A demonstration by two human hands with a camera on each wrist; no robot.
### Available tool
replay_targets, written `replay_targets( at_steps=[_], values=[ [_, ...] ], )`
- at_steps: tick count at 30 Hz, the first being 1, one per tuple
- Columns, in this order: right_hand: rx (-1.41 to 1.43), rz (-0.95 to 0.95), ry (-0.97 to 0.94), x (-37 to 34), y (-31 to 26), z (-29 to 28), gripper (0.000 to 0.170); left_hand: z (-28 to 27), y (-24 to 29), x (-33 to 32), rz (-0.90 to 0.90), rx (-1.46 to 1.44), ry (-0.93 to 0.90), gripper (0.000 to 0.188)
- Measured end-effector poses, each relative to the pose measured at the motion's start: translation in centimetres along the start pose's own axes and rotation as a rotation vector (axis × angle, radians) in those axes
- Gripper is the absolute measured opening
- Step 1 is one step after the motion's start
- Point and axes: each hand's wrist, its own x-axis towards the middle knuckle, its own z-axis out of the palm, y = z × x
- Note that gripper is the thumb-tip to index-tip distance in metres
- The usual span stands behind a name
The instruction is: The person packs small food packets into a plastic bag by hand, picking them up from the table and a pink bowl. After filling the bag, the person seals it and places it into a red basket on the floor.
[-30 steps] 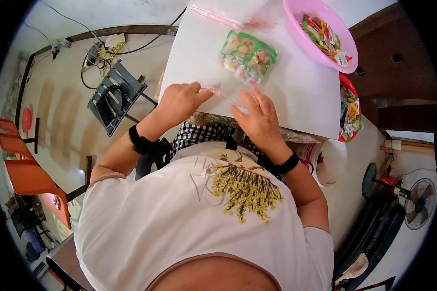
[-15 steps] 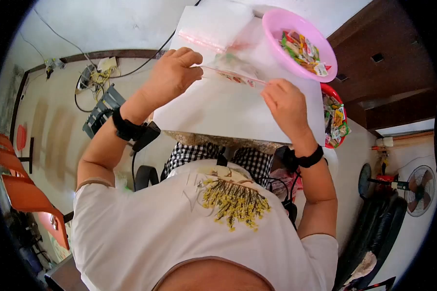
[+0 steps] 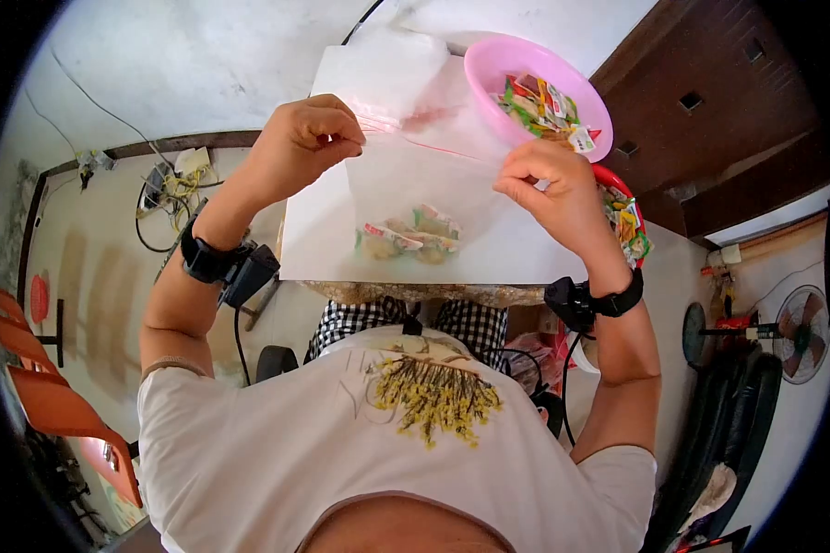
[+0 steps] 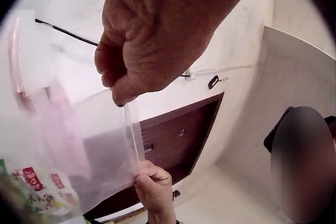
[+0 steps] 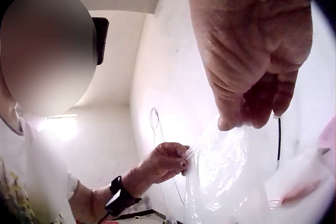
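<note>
A clear zip bag with a pinkish seal line hangs stretched between both hands above the white table. The left hand pinches one top corner, and the right hand pinches the other. Several small packets with green, red and white print lie low inside the bag. In the left wrist view the left hand grips the bag's edge, its printed packets at lower left. The right wrist view has the right hand holding the crinkled plastic.
A pink basin of colourful packets stands at the table's back right, with a red basin of packets below it. More clear bags lie at the back left of the white tabletop. A fan stands at the far right.
Both hands have moved apart and lifted the bag by its corners. The green packet bundle, earlier lying flat near the table's back, now shows lower down, nearer the person.
</note>
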Motion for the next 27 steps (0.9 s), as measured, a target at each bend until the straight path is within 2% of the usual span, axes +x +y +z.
replay_targets(
  at_steps=[7, 11, 14, 20, 25, 27],
  values=[
    [0.135, 0.153, 0.035, -0.7, -0.6, 0.4, 0.018, 0.2, 0.7, -0.9, -0.063, -0.072, 0.022, 0.009],
    [0.174, 0.157, 0.046, -0.9, 0.0, 0.7, 0.021, 0.3, 0.7, -1.2, -0.069, -0.132, 0.008, 0.011],
    [0.206, 0.197, 0.059, -1.2, 0.0, 0.9, 0.023, 0.2, 1.1, -1.3, -0.146, -0.143, -0.015, 0.012],
    [0.235, 0.256, 0.122, -1.8, 0.4, 1.3, 0.022, 0.7, 1.5, -1.5, -0.148, -0.149, 0.053, 0.012],
    [0.27, 0.349, 0.079, -1.9, 0.0, 1.0, 0.015, 0.6, 1.0, -1.3, 0.003, -0.038, -0.007, 0.014],
    [0.218, 0.235, 0.044, -2.1, 0.8, 0.8, 0.012, 0.5, 0.9, -1.2, 0.0, -0.058, -0.036, 0.012]
  ],
)
